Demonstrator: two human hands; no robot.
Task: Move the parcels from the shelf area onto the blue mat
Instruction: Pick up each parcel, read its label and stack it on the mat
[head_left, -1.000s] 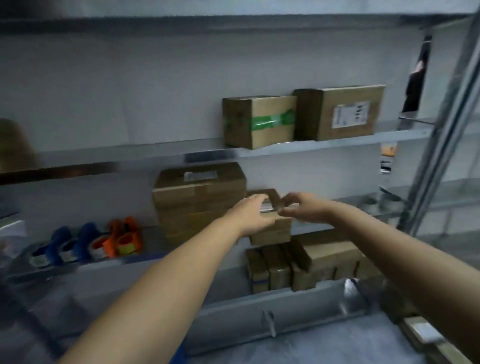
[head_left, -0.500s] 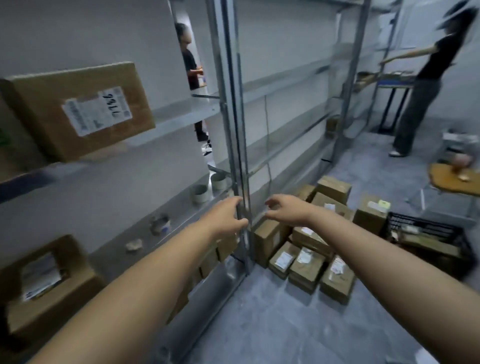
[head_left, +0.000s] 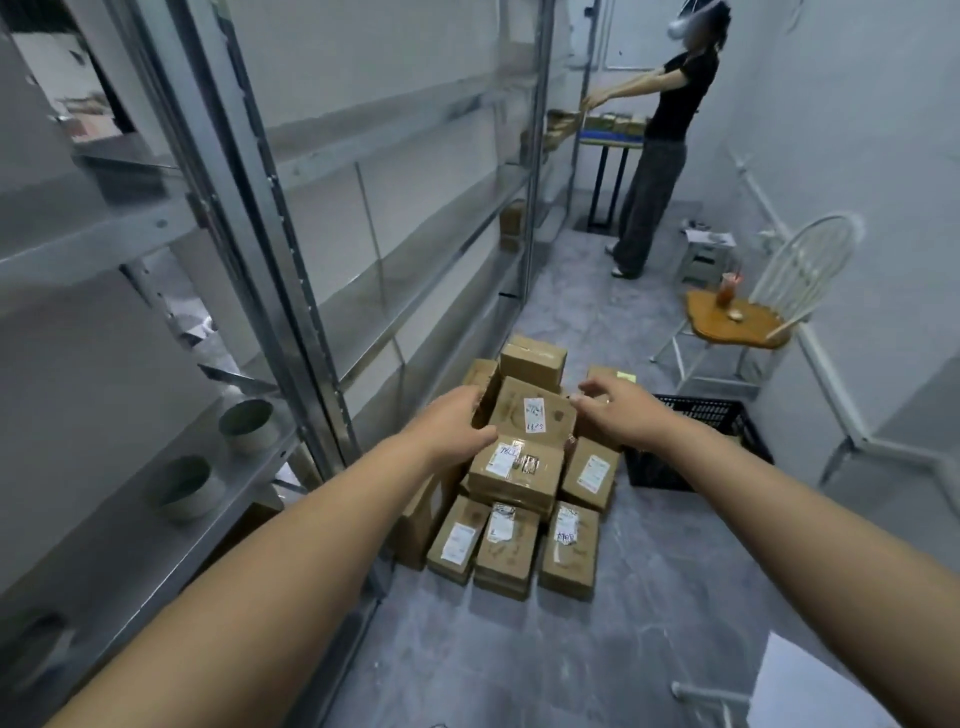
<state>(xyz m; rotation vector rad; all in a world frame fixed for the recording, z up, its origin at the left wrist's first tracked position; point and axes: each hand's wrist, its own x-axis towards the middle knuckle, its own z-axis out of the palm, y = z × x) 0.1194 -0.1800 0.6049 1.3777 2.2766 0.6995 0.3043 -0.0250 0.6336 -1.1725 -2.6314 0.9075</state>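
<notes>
Hovering at the edges of the top parcel (head_left: 535, 415) — left hand (head_left: 451, 425), right hand (head_left: 619, 410), grips spread — floor (head_left: 675, 597) beside.

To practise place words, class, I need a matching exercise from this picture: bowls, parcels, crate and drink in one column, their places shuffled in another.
Things:
1 bowls
2 parcels
3 crate
4 drink

Places:
A on the chair
B on the shelf
C piled on the floor
D on the floor, right of the parcels

Pairs: 1-B, 2-C, 3-D, 4-A
</notes>
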